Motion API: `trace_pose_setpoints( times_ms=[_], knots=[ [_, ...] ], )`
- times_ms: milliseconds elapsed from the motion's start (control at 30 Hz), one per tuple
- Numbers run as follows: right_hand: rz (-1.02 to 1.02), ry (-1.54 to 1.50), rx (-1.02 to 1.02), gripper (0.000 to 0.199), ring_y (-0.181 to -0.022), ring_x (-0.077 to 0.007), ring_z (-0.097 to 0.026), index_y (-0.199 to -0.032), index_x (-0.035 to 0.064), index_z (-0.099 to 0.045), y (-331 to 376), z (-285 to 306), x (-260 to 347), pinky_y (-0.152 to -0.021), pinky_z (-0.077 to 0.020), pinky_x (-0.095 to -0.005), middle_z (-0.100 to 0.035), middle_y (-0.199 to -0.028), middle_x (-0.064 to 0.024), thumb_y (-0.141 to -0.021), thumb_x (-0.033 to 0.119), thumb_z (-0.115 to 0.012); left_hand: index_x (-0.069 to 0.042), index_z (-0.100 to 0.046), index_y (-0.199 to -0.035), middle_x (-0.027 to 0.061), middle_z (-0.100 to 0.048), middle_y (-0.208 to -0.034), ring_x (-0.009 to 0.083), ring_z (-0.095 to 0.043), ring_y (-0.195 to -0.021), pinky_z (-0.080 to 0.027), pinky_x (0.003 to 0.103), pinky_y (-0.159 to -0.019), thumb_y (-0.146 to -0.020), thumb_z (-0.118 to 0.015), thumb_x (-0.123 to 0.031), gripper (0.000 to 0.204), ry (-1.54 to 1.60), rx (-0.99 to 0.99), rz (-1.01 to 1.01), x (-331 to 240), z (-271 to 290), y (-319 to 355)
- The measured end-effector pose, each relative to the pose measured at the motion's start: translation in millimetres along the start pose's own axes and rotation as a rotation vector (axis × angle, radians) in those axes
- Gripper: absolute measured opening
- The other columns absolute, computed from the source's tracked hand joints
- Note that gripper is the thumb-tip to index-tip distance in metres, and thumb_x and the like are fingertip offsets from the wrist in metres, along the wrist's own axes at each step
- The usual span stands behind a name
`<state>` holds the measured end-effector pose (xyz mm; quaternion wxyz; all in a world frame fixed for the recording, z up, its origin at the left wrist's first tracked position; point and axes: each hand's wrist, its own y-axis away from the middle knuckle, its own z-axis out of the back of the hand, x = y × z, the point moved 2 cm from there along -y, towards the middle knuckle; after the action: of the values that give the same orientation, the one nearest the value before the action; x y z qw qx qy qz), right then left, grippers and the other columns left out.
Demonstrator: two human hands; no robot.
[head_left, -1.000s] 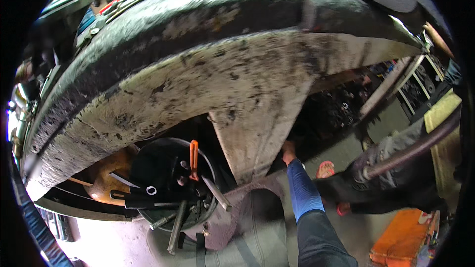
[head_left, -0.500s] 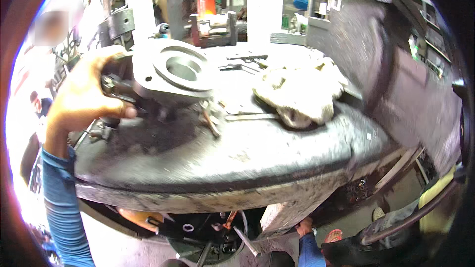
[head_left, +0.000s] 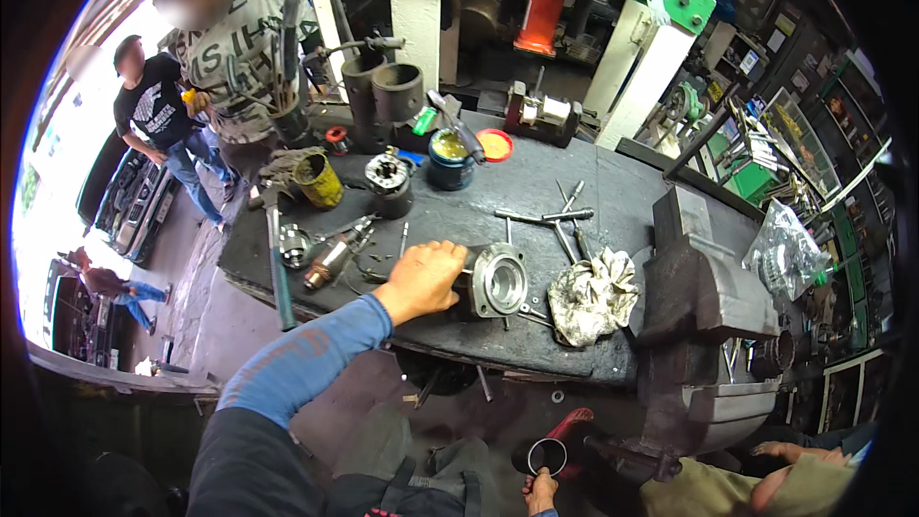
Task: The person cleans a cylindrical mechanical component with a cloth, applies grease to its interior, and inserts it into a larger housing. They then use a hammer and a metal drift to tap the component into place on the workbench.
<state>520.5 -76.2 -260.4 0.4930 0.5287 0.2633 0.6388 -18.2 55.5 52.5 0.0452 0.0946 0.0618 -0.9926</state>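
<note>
My left hand (head_left: 426, 280) is wrapped around the side of a grey metal housing (head_left: 514, 280), which has a round bore and a flange and sits near the bench's front edge. My right hand (head_left: 540, 492) is low, below the bench edge, with its fingers closed on a thin metal ring (head_left: 562, 449). Just right of the housing lies a crumpled, stained white rag (head_left: 595, 299). Small washers and a thin rod (head_left: 536, 317) lie between them. Beyond are T-handled wrenches (head_left: 546, 218).
A large bench vise (head_left: 706, 302) stands at the right. Toward the back left are a yellow can (head_left: 319, 180), a blue grease tub (head_left: 450, 161) and a hammer (head_left: 278, 263). A co-worker (head_left: 756, 483) is at lower right; other people stand beyond the bench at left.
The view has shifted and widened, so the housing appears farther off and nearer the middle. My left hand still grips it. The ring now shows in my right hand.
</note>
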Motion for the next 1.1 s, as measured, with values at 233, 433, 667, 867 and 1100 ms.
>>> trace_pose_setpoints(
  times_ms=[233,433,667,867,1100],
  knots=[
    [0.206,0.321,0.119,0.033,-0.043,-0.0170,-0.050,-0.075,-0.0002,-0.064,204,-4,74,-0.039,-0.0381,-0.0337,-0.060,-0.061,-0.0083,-0.097,0.024,-0.060,-0.001,-0.071,-0.103,0.0215,-0.075,-0.101,0.0419,-0.073,-0.096,-0.060,0.051,-0.085,-0.067,-0.088,-0.034,0.052,0.211,0.017,-0.056,34,19,-35],
    [0.335,0.256,0.202,0.036,-0.044,-0.0164,-0.051,-0.072,0.0006,-0.064,332,-77,128,-0.041,-0.0413,-0.0326,-0.061,-0.060,-0.0096,-0.095,0.028,-0.063,-0.005,-0.079,-0.115,0.0132,-0.082,-0.104,0.0201,-0.078,-0.093,-0.059,0.034,-0.090,-0.061,-0.098,-0.026,0.061,0.621,-0.155,0.068,76,173,-60],
    [0.382,0.175,0.403,0.038,-0.042,-0.0134,-0.047,-0.072,0.0003,-0.065,384,-215,192,-0.040,-0.0344,-0.0299,-0.057,-0.057,-0.0046,-0.099,0.026,-0.063,0.000,-0.077,-0.119,0.0076,-0.082,-0.106,0.0104,-0.073,-0.095,-0.057,0.031,-0.093,-0.065,-0.098,-0.011,0.059,0.791,-0.240,-0.059,91,242,-37],
    [0.560,0.281,0.400,0.044,-0.042,-0.0136,-0.049,-0.070,-0.0041,-0.067,364,-298,245,-0.039,-0.0351,-0.0301,-0.058,-0.057,-0.0071,-0.097,0.031,-0.065,-0.003,-0.079,-0.111,0.0110,-0.081,-0.097,0.0135,-0.075,-0.088,-0.059,0.032,-0.084,-0.062,-0.095,-0.013,0.053,0.783,-0.168,0.036,86,182,-18],
    [0.578,0.338,0.714,0.054,-0.064,-0.0176,-0.063,-0.114,-0.0071,-0.069,335,-300,285,-0.054,-0.0529,-0.0317,-0.070,-0.087,-0.0119,-0.109,0.046,-0.058,-0.006,-0.076,-0.105,0.0154,-0.072,-0.090,0.0359,-0.072,-0.082,-0.058,0.042,-0.076,-0.063,-0.095,-0.025,0.050,0.643,-0.261,-0.014,54,119,-26]
  ],
)
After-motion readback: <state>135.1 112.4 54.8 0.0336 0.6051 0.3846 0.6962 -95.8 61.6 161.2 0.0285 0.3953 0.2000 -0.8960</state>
